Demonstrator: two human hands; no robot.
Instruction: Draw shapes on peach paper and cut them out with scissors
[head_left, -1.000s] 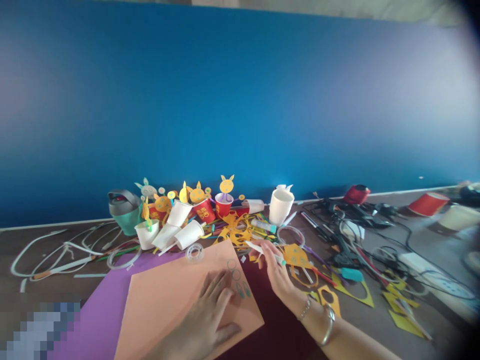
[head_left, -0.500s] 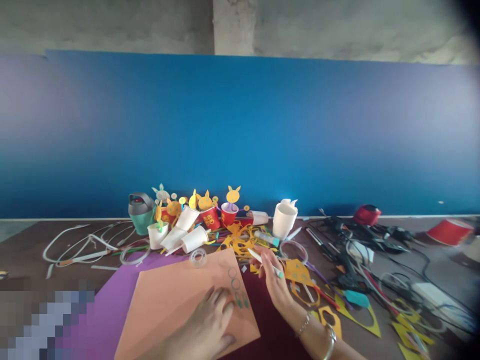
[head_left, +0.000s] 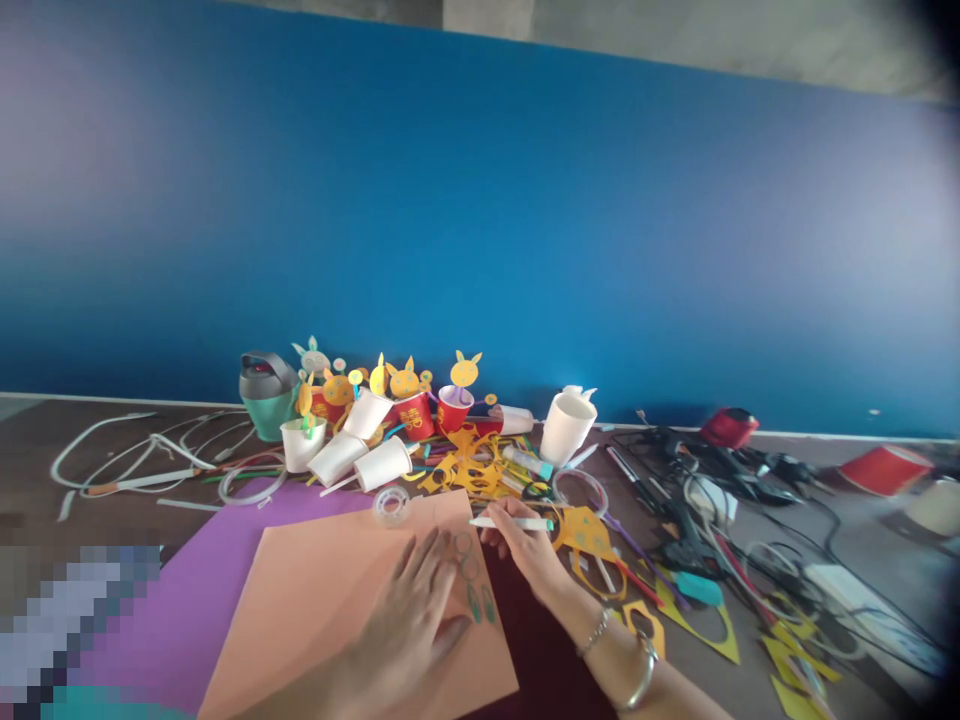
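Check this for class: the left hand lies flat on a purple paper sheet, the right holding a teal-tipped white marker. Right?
No: the head view shows the left hand flat on a peach paper sheet; the right hand and teal-tipped white marker stand.

my left hand (head_left: 405, 650) lies flat on the peach card (head_left: 300, 620) at bottom center, just beside the drawn teal rings (head_left: 469, 570). my right hand (head_left: 521, 545) pinches a white marker (head_left: 514, 523) above them, near the tape roll (head_left: 391, 505).
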